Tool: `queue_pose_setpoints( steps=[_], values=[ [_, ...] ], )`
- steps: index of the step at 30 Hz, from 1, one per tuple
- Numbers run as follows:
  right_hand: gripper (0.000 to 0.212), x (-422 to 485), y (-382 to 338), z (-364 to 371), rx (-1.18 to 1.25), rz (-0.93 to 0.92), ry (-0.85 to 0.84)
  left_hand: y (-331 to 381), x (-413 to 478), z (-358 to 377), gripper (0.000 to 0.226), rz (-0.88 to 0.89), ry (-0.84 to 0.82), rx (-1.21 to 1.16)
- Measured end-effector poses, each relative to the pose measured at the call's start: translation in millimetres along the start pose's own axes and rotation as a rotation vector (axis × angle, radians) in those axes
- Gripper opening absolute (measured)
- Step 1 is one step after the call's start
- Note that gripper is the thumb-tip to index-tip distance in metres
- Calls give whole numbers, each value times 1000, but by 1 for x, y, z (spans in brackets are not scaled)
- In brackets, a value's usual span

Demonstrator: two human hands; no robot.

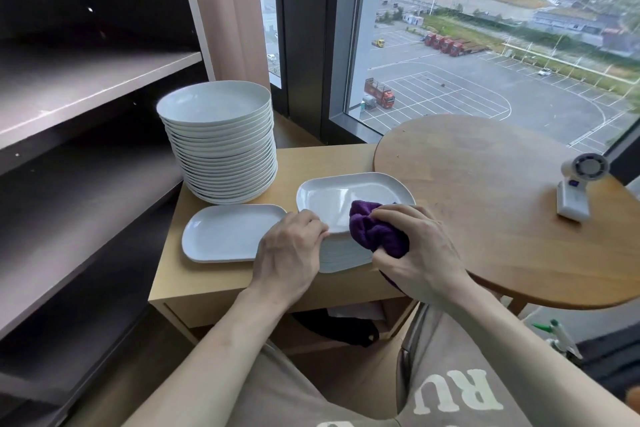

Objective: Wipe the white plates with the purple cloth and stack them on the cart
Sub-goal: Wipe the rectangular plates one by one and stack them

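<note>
The top plate [349, 194] of the rectangular stack on the cart [214, 284] lies long axis left-right, just beyond both hands. My left hand [291, 250] pinches its near-left rim. My right hand [415, 246] clutches the one purple cloth [372, 229] on its near-right corner (closer to the centre). Left of the stack lies one lone plate [228, 232], and behind-left stands one tall round stack [221, 149].

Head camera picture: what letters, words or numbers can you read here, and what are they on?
"RU": big pale letters, seen upside down, on the beige clothing; further letters are cut off at the bottom edge.
Blue label on the white fan: too small to read.
Trucks outside the window: too small to read.
</note>
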State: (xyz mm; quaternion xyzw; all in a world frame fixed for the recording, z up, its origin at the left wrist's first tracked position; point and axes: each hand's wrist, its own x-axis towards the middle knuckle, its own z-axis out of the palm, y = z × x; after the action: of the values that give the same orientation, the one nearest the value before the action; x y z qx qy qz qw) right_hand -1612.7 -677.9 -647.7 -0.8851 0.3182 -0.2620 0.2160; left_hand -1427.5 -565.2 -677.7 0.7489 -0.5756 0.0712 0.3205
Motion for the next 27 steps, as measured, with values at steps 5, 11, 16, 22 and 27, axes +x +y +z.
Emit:
queue_pose_setpoints(
  steps=[5, 11, 16, 22, 27],
  values=[
    [51, 1, -5, -1, 17, -8, 13, -4, 1, -4, 3, 45, 75, 21],
    [50, -2, -5, -2, 33, -7, 52, -9, 2, -1, 10, 53, 111, 10],
    [49, -3, -7, -3, 52, -4, 82, -9, 1, 0, 7, 69, 140, -46],
    [50, -9, -4, 1, 88, 1, 76, -19, 7, -9, 11, 77, 207, -11],
    [54, -12, -7, 13, 99, 20, 45, -34, 11, -16, 35, -54, 219, 55]
  ],
)
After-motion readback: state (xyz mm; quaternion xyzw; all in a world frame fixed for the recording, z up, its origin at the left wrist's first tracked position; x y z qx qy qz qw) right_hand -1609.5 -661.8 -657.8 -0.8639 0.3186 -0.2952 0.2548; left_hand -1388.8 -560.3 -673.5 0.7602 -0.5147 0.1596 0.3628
